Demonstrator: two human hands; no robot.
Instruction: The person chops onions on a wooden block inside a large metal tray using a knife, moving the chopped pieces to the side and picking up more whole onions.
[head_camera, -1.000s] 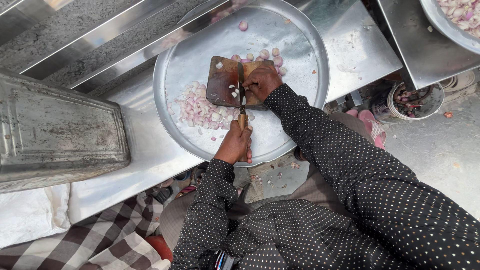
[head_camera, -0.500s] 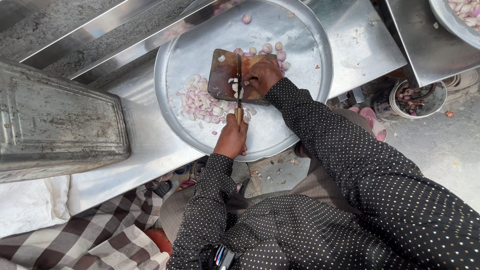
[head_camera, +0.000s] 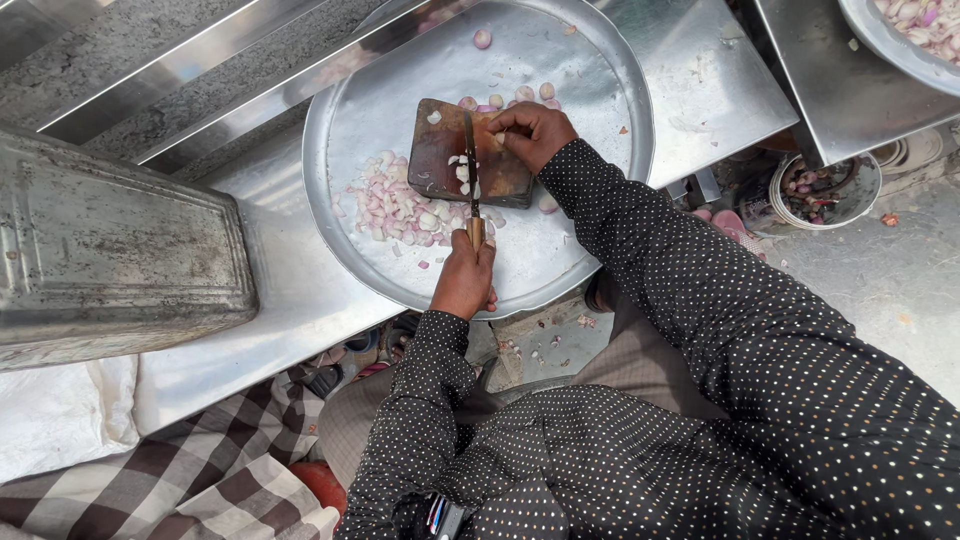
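A small brown wooden board (head_camera: 440, 160) lies in a big round steel tray (head_camera: 620, 70). My left hand (head_camera: 465, 280) grips the wooden handle of a knife (head_camera: 470, 170), whose blade lies across the board among white onion bits. My right hand (head_camera: 535, 130) rests at the board's right end, its fingertips pinching a small onion piece against the blade. A heap of chopped pink-white onion (head_camera: 395, 210) sits on the tray left of the board. A few whole peeled onions (head_camera: 520, 95) lie just behind the board.
A dented metal tin (head_camera: 110, 250) stands on the steel counter at left. A steel bowl of onions (head_camera: 900, 30) is at top right, with a small bucket of peels (head_camera: 825, 190) on the ground below. A checked cloth (head_camera: 200, 480) lies at lower left.
Both hands keep their grips, and the knife stays on the board with only small shifts. The view has drifted a little.
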